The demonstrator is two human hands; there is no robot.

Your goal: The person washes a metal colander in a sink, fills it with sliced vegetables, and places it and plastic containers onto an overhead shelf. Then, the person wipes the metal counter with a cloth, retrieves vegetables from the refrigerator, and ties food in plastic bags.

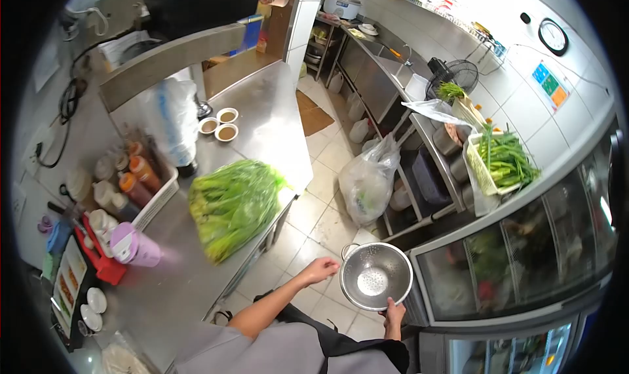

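Your right hand (394,313) pinches a round metal colander (376,277) just ahead; your left hand (320,270), half-open and empty, has it close rightward.

I see bright white light, strongest right of the table (262,98), where the wall (504,0) washes out high up. Glare whitens the table's far end; its near end is duller. The colander (375,279), right of the table, shines at its base. A pinkish smear blurs beside the cup (134,245) on the table. The fridge (419,279), further right, bows, its glass murky; black curved borders close round everything.
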